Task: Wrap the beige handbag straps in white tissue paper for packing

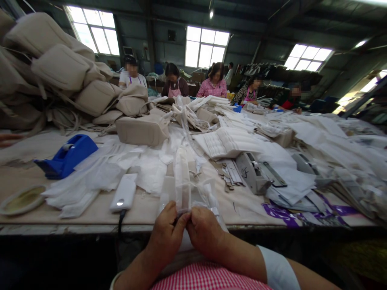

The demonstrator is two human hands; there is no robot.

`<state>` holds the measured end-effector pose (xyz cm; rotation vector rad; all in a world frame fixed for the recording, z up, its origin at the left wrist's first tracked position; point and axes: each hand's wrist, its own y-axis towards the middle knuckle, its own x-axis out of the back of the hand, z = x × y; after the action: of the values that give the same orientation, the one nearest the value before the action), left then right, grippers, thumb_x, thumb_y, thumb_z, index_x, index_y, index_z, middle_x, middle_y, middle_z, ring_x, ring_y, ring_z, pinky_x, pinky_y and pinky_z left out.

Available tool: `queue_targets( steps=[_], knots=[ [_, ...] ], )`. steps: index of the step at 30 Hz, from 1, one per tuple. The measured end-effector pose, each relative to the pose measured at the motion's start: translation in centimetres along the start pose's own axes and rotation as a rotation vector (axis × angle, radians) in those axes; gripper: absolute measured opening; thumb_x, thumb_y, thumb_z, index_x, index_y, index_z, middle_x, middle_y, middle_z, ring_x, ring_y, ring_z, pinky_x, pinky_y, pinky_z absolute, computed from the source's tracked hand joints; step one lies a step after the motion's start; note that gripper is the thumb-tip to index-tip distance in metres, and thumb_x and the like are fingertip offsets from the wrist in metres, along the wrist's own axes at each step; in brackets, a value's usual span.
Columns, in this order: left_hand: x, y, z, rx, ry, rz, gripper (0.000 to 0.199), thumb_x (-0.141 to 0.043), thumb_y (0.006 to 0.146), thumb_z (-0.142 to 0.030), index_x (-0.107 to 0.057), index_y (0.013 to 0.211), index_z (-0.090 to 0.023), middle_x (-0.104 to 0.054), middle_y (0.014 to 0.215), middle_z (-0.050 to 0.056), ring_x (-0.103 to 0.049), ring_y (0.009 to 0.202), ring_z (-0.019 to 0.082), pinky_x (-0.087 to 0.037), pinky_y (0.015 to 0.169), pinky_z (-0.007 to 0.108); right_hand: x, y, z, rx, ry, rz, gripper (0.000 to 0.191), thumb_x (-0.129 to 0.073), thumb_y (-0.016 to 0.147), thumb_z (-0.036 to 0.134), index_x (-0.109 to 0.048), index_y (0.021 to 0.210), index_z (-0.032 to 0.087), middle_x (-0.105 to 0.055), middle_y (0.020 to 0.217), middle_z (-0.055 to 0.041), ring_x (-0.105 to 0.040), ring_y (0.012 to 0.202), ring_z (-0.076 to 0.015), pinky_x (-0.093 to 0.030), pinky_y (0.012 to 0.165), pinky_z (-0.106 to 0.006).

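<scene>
My left hand (pixel 165 229) and my right hand (pixel 208 230) meet at the table's front edge, fingers closed in a pinch. Between them they grip the near end of a pale strap (pixel 182 177) wrapped in clear, whitish plastic. From my fingers it runs away over the table towards a heap of beige bags. Thin translucent sheets (pixel 167 187) lie under and beside it. What exactly my fingertips pinch is partly hidden by the thumbs.
Left of me are a white power bank (pixel 125 191) with a black cable, a blue tape dispenser (pixel 68 156) and a shallow dish (pixel 22 200). Beige bags (pixel 60 66) pile up behind. Grey tape dispensers (pixel 252 173) and white sheets lie right. Several people sit across the table.
</scene>
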<state>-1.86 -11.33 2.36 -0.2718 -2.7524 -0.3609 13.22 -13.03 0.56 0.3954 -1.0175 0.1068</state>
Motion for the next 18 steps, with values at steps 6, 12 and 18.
queue_targets(
  steps=[6, 12, 18],
  knots=[
    [0.1, -0.2, 0.7, 0.208, -0.181, -0.008, 0.026, -0.065, 0.082, -0.033, -0.062, 0.059, -0.02, -0.054, 0.075, 0.002, -0.054, 0.078, 0.018, -0.044, 0.071, 0.025, 2.4, 0.5, -0.5, 0.011, 0.325, 0.199, 0.019, -0.054, 0.088, 0.027, -0.065, 0.081, 0.013, -0.06, 0.07, -0.0042, -0.05, 0.064, -0.0144, -0.037, 0.06, -0.027],
    [-0.2, -1.0, 0.3, 0.06, -0.072, -0.015, 0.034, -0.067, 0.082, -0.035, -0.059, 0.052, -0.02, -0.047, 0.064, 0.0, -0.049, 0.062, 0.014, -0.043, 0.058, 0.022, 4.4, 1.9, -0.1, -0.496, 1.12, 0.325, 0.034, -0.071, 0.074, 0.046, -0.071, 0.079, 0.012, -0.051, 0.058, 0.0035, -0.035, 0.049, -0.0061, -0.024, 0.046, -0.021],
    [-0.4, -0.9, 1.0, 0.007, 0.025, -0.04, 0.019, -0.068, 0.077, -0.048, -0.074, 0.079, -0.03, -0.066, 0.082, 0.0, -0.063, 0.078, 0.02, -0.053, 0.07, 0.024, 3.1, 2.5, 0.2, -0.727, 1.3, 0.19, 0.029, -0.082, 0.054, 0.04, -0.067, 0.064, 0.017, -0.054, 0.053, 0.0056, -0.037, 0.044, -0.0069, -0.026, 0.042, -0.021]
  ],
)
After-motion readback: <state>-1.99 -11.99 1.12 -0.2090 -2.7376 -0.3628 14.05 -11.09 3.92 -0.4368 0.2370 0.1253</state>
